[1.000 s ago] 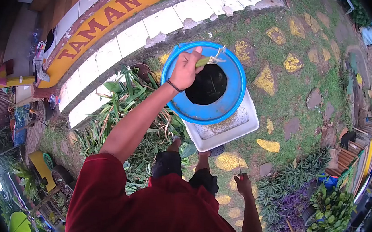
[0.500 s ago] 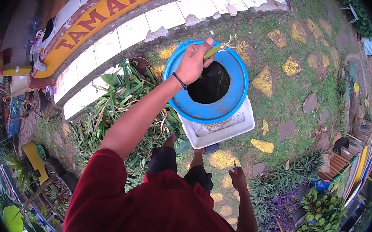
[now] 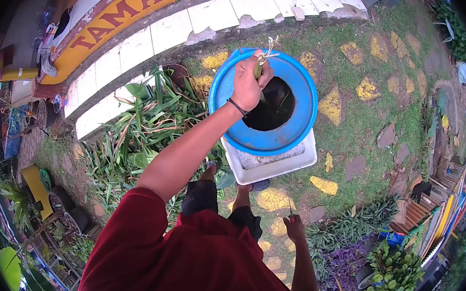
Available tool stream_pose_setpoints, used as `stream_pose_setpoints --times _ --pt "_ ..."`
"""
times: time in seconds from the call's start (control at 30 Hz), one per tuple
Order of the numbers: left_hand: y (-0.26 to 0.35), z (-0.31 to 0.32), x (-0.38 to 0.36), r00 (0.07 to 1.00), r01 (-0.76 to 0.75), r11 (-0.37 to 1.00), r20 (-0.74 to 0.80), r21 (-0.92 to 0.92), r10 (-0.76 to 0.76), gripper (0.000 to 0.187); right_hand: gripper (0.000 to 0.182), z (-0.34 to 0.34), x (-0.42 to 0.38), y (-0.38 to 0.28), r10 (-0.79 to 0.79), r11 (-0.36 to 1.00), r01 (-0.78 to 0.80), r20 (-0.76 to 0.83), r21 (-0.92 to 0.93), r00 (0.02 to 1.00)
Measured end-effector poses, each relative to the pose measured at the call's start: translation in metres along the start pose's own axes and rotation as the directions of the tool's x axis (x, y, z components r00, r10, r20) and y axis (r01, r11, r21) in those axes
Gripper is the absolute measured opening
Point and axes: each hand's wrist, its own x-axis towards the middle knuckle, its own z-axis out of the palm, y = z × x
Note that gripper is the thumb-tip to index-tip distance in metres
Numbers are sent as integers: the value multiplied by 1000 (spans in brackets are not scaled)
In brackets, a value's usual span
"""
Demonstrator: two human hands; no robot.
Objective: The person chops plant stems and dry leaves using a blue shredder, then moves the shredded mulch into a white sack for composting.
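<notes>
A slim green plant stem (image 3: pixel 259 69) with pale, stringy roots (image 3: pixel 271 46) is in the left hand (image 3: pixel 252 83), over the far left part of the rim of a round blue plastic drum (image 3: pixel 305 116). Half a second ago the rooted end leaned to the right; now it points more nearly away from the body. The grasp looks kept, so the stem seems turned rather than let go. It runs through the curled fingers, roots jutting beyond them. Green streaks show in the drum's dark opening; whether they belong to the stem, I cannot tell. A white rectangular tray (image 3: pixel 264 174) shows below the drum. Left of both lies a heap of long green leaves (image 3: pixel 151 123). The right hand (image 3: pixel 294 230), low and well apart, grips a thin-bladed, red-handled knife (image 3: pixel 291 208).
</notes>
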Motion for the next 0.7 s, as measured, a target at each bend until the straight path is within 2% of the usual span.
stream_pose_setpoints --times 0.07,0.17,0.3,0.43,0.5,0.57,0.63,0.7 --pt "-12 6 -1 999 17 993 -49 -119 -23 62 44 -1 4 -6 31 999 -31 11 -12 999" --pt "-52 2 -1 988 51 987 -137 -154 -73 61 44 2 3 -9 49 999 -49 4 -16 999" --pt "-35 7 -10 987 21 978 -152 -208 -53 60 44 5 0 -9 -5 1000 5 -27 0 1000" --pt "-22 6 -5 983 4 980 -177 -200 -40 59 45 4 -2 -20 18 1000 -18 7 -22 1000" --pt "-12 4 -9 997 -9 995 -75 -101 2 59 45 4 1 -24 38 999 -37 25 -32 999" --pt "3 3 -13 995 -5 992 -96 -126 -7 60 45 6 -2 -24 61 997 -59 43 -44 997" --pt "32 7 -12 994 -7 988 -105 -154 -9 60 45 8 1 -21 -42 999 42 14 -2 999" --pt "71 0 -12 998 -56 982 -39 -178 50 59 46 9 3 -20 -48 999 48 -6 5 999"
